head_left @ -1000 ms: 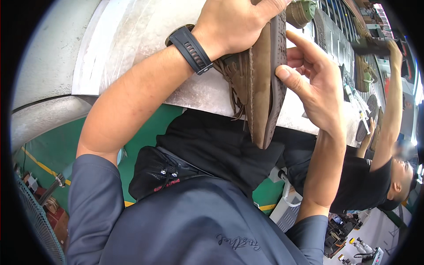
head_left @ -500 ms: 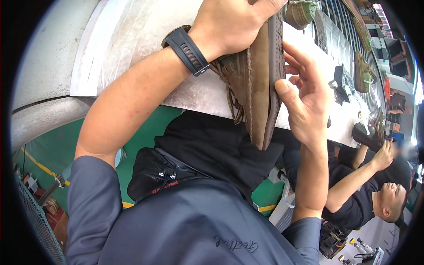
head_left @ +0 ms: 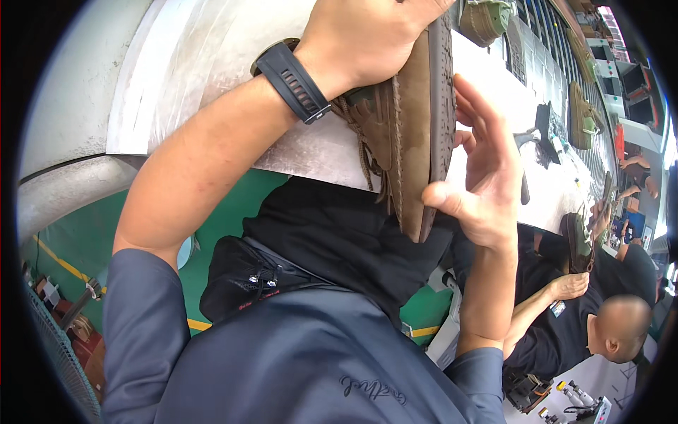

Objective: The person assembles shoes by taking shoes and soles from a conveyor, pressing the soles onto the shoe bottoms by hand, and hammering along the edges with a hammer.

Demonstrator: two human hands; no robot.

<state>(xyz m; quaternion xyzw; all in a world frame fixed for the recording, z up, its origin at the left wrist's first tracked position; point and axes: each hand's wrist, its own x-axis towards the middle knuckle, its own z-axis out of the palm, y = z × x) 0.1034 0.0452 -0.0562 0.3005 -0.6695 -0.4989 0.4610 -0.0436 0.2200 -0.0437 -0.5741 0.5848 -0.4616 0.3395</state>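
Observation:
A brown leather shoe [head_left: 411,134] with stitched edging and laces is held on its side over the table, its dark studded sole [head_left: 442,106] facing right. My left hand [head_left: 371,42], with a black-strapped watch on the wrist, grips the far part of the shoe; its fingertips run out of view at the top. My right hand [head_left: 487,169] lies against the sole, fingers stretched and apart. Its thumb tip touches the sole edge near the low end of the shoe, and the index fingertip is at the sole higher up.
The pale metal table [head_left: 233,63] ends in front of me. Another brown shoe [head_left: 484,21] stands at the far right, beside a roller conveyor carrying a further shoe [head_left: 583,116]. A black tray [head_left: 547,131] holds small tools. A co-worker [head_left: 565,311] on the right holds a dark shoe [head_left: 579,240].
My right thumb has slid down the sole edge toward the near end of the shoe, and the hand has spread wider. The co-worker has turned and lowered an arm.

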